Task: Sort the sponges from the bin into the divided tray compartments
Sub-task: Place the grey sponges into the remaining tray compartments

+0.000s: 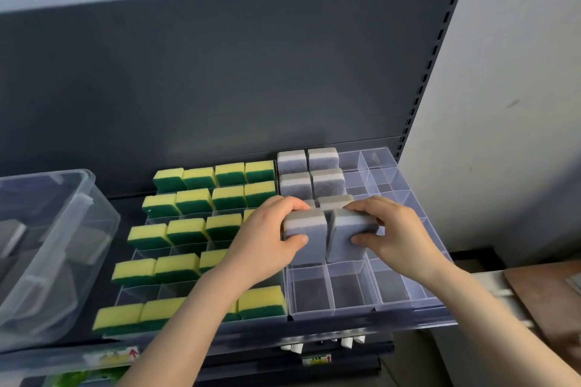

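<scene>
Over the middle of the clear divided tray (331,308): left hand (267,237) pinches one grey sponge (303,226), thumb on its near face, fingers curled over its top. Right hand (397,234) grips a second grey sponge (347,231) likewise, tilted, just beside the first. Both stand on edge, lower ends in adjacent compartments just behind the tray's front row. Stored grey sponges (309,173) fill the tray's back rows. Yellow-green sponges (188,229) sit left of the tray; plastic bin (47,245) farther left, grey shapes inside.
</scene>
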A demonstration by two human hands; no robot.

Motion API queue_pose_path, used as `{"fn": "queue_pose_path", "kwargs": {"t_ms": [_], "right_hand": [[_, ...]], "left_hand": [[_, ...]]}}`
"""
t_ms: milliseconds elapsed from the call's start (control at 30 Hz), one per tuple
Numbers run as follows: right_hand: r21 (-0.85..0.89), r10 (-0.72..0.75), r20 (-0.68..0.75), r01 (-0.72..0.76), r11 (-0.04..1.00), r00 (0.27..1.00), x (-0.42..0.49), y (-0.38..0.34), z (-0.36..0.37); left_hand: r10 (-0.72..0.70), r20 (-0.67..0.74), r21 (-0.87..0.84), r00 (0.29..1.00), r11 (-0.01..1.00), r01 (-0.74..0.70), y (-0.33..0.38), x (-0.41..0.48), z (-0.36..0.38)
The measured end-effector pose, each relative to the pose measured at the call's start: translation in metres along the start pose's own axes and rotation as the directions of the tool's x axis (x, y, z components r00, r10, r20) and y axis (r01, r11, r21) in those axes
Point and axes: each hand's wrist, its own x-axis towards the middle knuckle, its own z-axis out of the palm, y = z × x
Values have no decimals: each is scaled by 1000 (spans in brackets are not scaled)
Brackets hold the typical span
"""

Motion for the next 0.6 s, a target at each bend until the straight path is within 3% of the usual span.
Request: {"fn": "queue_pose_path", "kwargs": {"t_ms": [133, 300, 600], "right_hand": [[-15, 14, -7, -14, 1000, 1000, 1, 2, -2], [-35, 32, 33, -31, 999, 999, 2, 2, 0], [-219, 69, 158, -33, 975, 985, 0, 3, 23]], "left_hand": [[-21, 53, 5, 998, 1000, 21, -3, 1, 4], [-26, 85, 157, 996, 988, 12, -7, 2, 3], [-57, 159, 299, 986, 954, 6, -11, 7, 15]]}}
